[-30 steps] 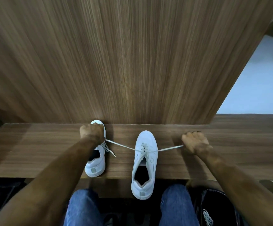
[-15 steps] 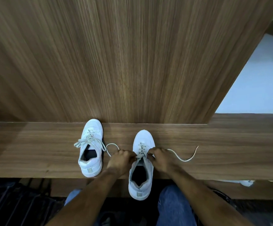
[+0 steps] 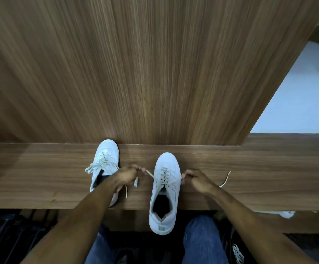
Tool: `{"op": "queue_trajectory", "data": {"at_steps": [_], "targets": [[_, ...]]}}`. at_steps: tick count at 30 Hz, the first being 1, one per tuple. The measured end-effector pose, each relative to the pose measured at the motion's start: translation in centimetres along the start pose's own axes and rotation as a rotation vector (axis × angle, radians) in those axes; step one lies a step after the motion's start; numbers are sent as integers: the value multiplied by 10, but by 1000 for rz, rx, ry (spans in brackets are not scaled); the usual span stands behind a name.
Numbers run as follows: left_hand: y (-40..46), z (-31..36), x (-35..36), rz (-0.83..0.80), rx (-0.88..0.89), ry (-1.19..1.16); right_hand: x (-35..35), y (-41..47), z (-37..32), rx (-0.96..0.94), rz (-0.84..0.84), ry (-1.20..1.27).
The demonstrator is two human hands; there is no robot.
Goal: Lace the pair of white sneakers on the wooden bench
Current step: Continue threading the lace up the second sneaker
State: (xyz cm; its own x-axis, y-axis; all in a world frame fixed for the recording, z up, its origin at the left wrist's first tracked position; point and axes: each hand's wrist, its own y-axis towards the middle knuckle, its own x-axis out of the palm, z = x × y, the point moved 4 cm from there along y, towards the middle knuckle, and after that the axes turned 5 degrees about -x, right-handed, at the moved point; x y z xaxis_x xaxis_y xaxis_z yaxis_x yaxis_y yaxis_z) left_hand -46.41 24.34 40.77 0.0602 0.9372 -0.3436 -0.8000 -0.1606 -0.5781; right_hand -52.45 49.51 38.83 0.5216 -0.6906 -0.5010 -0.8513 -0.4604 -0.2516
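Two white sneakers stand toe-to-wall on the wooden bench (image 3: pixel 40 178). The left sneaker (image 3: pixel 106 161) is laced, its ends lying loose over its tongue; my left forearm covers its heel. The right sneaker (image 3: pixel 166 189) hangs its heel over the bench's front edge. Its lace (image 3: pixel 151 174) runs out from an upper eyelet to each side. My left hand (image 3: pixel 126 176) pinches the left end just left of the shoe. My right hand (image 3: pixel 196 180) pinches the right end, whose tail (image 3: pixel 225 180) trails on the bench.
A tall wooden panel (image 3: pixel 135 73) rises straight behind the bench. My knees in blue jeans (image 3: pixel 202 242) sit below the front edge. A dark bag and another shoe (image 3: pixel 237 254) lie on the floor at the lower right. A white object (image 3: pixel 286 214) pokes out under the bench.
A second ago both hands were spread wide, pulling the lace taut. They came in to the right sneaker's eyelets and have now moved slightly apart again, each holding a lace end.
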Motion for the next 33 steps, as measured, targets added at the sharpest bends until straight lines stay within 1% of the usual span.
{"op": "queue_trajectory", "data": {"at_steps": [3,5,6,8,10,12,13,15,16,20,22,23,24,25,27,28,29,31,33], "targets": [[5,23,12,14,-24,-413,-5,1,-23,11,120,379],[16,38,28,28,-51,-745,2,2,-38,4,150,670],[18,46,37,21,-61,-874,7,2,-46,7,155,814],[22,56,51,40,-66,-995,15,3,-59,-1,170,987],[22,59,60,66,-60,-1080,22,6,-66,2,209,1084],[20,53,67,57,-59,-1129,26,11,-67,42,255,1170],[20,46,68,66,-77,-1095,25,13,-65,58,278,1174],[21,30,70,76,-124,-1012,21,16,-61,82,306,1096],[23,22,70,70,-133,-1022,19,17,-57,89,313,1051],[27,1,68,125,-118,-987,10,16,-37,166,373,938],[24,-1,72,144,-104,-876,10,14,-33,205,376,952],[23,1,72,162,-72,-758,10,15,-34,220,377,982],[21,5,72,167,-3,-592,11,14,-35,232,380,1028],[18,13,73,149,104,-398,11,15,-39,243,380,1080],[7,28,80,38,305,-66,12,16,-53,275,342,1191],[1,33,84,-15,355,30,13,17,-60,296,311,1238],[-2,35,85,-45,389,79,14,17,-68,313,279,1259],[-3,34,84,-52,438,83,13,18,-82,317,221,1238],[1,30,84,-35,429,75,9,19,-93,291,176,1207]]}}
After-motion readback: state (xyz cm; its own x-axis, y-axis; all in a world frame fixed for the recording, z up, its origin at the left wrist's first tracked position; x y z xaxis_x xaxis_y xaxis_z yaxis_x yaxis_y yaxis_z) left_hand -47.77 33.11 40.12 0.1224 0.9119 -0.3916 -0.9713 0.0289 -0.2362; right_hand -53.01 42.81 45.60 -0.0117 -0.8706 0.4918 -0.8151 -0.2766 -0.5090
